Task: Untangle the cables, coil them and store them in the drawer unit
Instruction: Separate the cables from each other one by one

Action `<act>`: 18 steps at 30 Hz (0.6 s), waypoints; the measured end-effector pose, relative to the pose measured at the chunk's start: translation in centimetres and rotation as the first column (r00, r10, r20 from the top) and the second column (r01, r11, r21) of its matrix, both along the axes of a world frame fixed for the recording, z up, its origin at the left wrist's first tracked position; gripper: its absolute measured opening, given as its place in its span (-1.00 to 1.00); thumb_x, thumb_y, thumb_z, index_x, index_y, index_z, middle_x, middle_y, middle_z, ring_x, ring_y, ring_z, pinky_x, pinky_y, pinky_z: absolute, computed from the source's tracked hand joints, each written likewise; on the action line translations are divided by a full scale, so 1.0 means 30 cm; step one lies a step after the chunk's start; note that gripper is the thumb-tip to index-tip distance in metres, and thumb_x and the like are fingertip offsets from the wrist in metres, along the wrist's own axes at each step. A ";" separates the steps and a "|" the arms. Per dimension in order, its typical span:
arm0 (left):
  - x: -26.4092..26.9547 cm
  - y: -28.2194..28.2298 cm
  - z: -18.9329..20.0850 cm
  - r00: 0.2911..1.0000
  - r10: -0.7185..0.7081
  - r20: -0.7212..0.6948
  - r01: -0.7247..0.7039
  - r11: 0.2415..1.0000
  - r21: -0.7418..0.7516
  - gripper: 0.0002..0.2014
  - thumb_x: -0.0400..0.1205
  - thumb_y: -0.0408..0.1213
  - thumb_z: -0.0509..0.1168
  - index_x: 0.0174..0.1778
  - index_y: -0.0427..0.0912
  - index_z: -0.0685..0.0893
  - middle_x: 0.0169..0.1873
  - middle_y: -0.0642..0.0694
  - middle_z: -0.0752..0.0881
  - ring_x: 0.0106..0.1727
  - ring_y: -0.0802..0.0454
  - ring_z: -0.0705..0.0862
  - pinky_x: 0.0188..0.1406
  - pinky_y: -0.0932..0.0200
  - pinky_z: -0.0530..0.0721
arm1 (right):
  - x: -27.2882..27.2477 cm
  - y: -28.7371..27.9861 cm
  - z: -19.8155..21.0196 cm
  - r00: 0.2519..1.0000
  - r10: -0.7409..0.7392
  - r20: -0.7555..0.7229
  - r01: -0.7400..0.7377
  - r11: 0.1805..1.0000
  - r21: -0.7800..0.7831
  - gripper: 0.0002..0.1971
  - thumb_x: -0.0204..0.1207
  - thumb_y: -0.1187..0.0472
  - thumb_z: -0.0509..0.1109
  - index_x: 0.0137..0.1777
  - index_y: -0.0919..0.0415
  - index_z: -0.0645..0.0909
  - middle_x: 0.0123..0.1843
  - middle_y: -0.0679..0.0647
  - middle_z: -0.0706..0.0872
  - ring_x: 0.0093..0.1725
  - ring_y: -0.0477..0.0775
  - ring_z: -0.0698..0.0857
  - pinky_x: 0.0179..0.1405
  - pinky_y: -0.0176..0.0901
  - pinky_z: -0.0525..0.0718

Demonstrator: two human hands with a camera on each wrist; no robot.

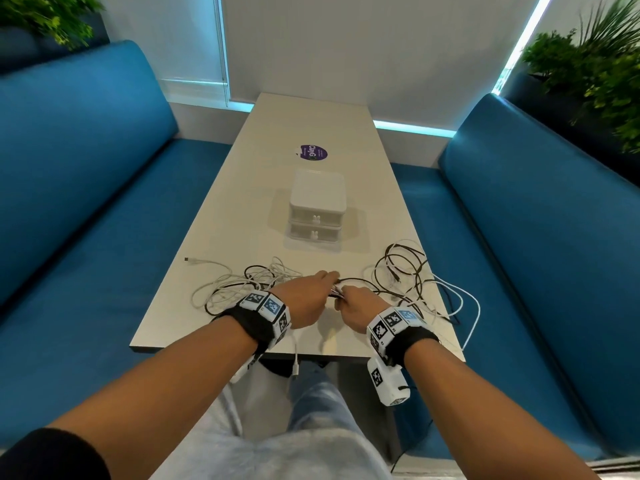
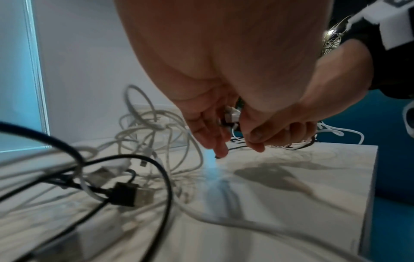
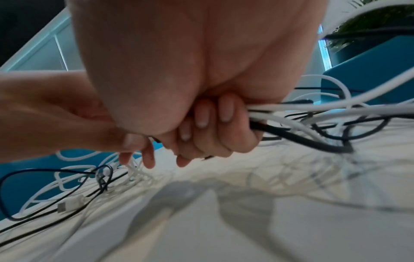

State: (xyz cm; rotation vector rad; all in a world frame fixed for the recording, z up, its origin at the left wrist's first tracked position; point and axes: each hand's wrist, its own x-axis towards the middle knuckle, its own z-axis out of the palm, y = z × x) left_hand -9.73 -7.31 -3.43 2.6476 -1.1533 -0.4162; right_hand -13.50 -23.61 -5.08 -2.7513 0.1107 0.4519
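Table: long white top (image 1: 311,126), runs near to far, purple round sticker (image 1: 313,152) on far half
Seating: blue padded benches, left (image 1: 86,188) and right (image 1: 540,216)
Far wall: white panels (image 1: 363,46), cyan light strip (image 1: 414,129) at base
Corners: green plants, far left (image 1: 52,15), far right (image 1: 602,74)

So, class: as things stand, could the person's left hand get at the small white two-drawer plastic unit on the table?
Probably yes, but not freely. The drawer unit stands beyond the left hand with bare table between, but that hand seems to be holding the tangled cables with the right hand.
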 end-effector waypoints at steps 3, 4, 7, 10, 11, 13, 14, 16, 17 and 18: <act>0.017 0.053 0.037 0.999 0.040 -0.028 -0.039 0.999 0.036 -0.33 0.55 -0.57 0.17 0.60 -0.15 0.22 0.39 -0.16 0.43 0.05 -0.20 0.66 0.07 -0.18 0.67 | -0.003 -0.010 -0.007 0.999 -0.044 -0.003 0.044 0.999 -0.002 -0.69 0.72 0.06 0.13 0.22 0.25 0.58 0.11 0.23 0.71 0.05 0.27 0.70 -0.08 -0.04 0.59; 0.023 0.068 0.047 0.999 0.030 -0.023 -0.028 0.998 0.064 -0.40 0.52 -0.57 0.20 0.49 -0.13 0.34 0.32 -0.13 0.45 0.06 -0.16 0.63 0.07 -0.15 0.67 | -0.003 -0.013 -0.010 0.998 -0.056 0.002 0.056 0.998 0.003 -0.68 0.72 0.05 0.13 0.23 0.26 0.57 0.12 0.24 0.71 0.06 0.27 0.69 -0.09 -0.06 0.56; 0.020 0.098 0.047 0.995 -0.089 0.043 0.079 0.976 0.204 -0.64 0.43 -0.38 0.34 0.12 0.01 0.59 0.18 -0.03 0.47 0.16 -0.06 0.51 0.15 0.01 0.53 | -0.001 -0.012 -0.009 0.997 -0.070 0.015 0.069 0.997 0.019 -0.66 0.73 0.02 0.13 0.24 0.26 0.55 0.15 0.25 0.70 0.10 0.28 0.67 -0.07 -0.05 0.54; -0.001 0.109 0.003 0.974 -0.196 0.112 0.150 0.933 0.328 -0.74 0.37 -0.26 0.38 -0.05 0.10 0.67 0.13 0.00 0.49 0.17 -0.05 0.43 0.21 0.01 0.40 | -0.001 -0.008 -0.010 0.997 -0.074 0.011 0.074 0.997 0.035 -0.67 0.72 0.01 0.13 0.22 0.23 0.56 0.13 0.23 0.72 0.07 0.26 0.68 -0.05 -0.03 0.57; -0.004 0.114 -0.010 0.970 -0.209 0.123 0.157 0.929 0.335 -0.77 0.39 -0.26 0.39 -0.07 0.09 0.68 0.13 0.00 0.50 0.18 -0.06 0.44 0.21 -0.01 0.40 | -0.004 -0.007 -0.010 0.997 -0.076 0.007 0.076 0.996 0.037 -0.67 0.71 0.01 0.13 0.23 0.23 0.56 0.13 0.23 0.72 0.06 0.26 0.68 -0.05 -0.03 0.58; 0.001 0.120 -0.021 0.961 -0.226 0.157 0.163 0.927 0.339 -0.86 0.48 -0.25 0.40 -0.11 0.09 0.70 0.13 0.00 0.53 0.18 -0.06 0.45 0.21 -0.04 0.42 | -0.010 -0.010 -0.011 0.997 -0.083 -0.004 0.083 0.996 0.042 -0.67 0.72 0.02 0.14 0.23 0.24 0.56 0.12 0.22 0.71 0.06 0.26 0.68 -0.08 -0.04 0.55; 0.004 0.121 -0.020 0.958 -0.231 0.168 0.165 0.927 0.337 -0.89 0.52 -0.23 0.40 -0.11 0.09 0.71 0.12 -0.01 0.56 0.17 -0.06 0.47 0.20 -0.04 0.42 | -0.013 -0.011 -0.012 0.996 -0.089 -0.009 0.089 0.995 0.053 -0.68 0.72 0.03 0.14 0.23 0.23 0.56 0.11 0.22 0.71 0.06 0.25 0.68 -0.08 -0.04 0.55; 0.011 0.119 -0.025 0.961 -0.216 0.170 0.155 0.936 0.317 -0.91 0.61 -0.24 0.32 -0.05 0.07 0.66 0.05 -0.02 0.62 0.11 -0.07 0.52 0.19 -0.04 0.43 | -0.018 -0.013 -0.008 0.995 -0.095 0.000 0.095 0.992 0.081 -0.70 0.72 0.04 0.13 0.21 0.22 0.57 0.11 0.22 0.71 0.04 0.25 0.68 -0.06 -0.02 0.57; 0.013 0.118 -0.029 0.972 -0.176 0.155 0.128 0.952 0.277 -0.89 0.65 -0.28 0.25 -0.01 0.04 0.59 -0.01 -0.03 0.66 0.03 -0.08 0.55 0.20 -0.05 0.45 | -0.019 -0.012 -0.004 0.995 -0.095 0.017 0.092 0.991 0.096 -0.70 0.72 0.05 0.13 0.19 0.22 0.58 0.10 0.22 0.71 0.05 0.25 0.68 -0.03 0.00 0.59; 0.017 0.115 -0.036 0.985 -0.118 0.126 0.090 0.973 0.212 -0.86 0.66 -0.33 0.19 0.01 0.03 0.50 -0.09 -0.02 0.69 -0.05 -0.09 0.57 0.20 -0.08 0.49 | -0.018 -0.011 -0.001 0.994 -0.097 0.042 0.091 0.989 0.115 -0.69 0.73 0.05 0.12 0.17 0.23 0.59 0.10 0.22 0.71 0.06 0.26 0.68 0.01 0.01 0.60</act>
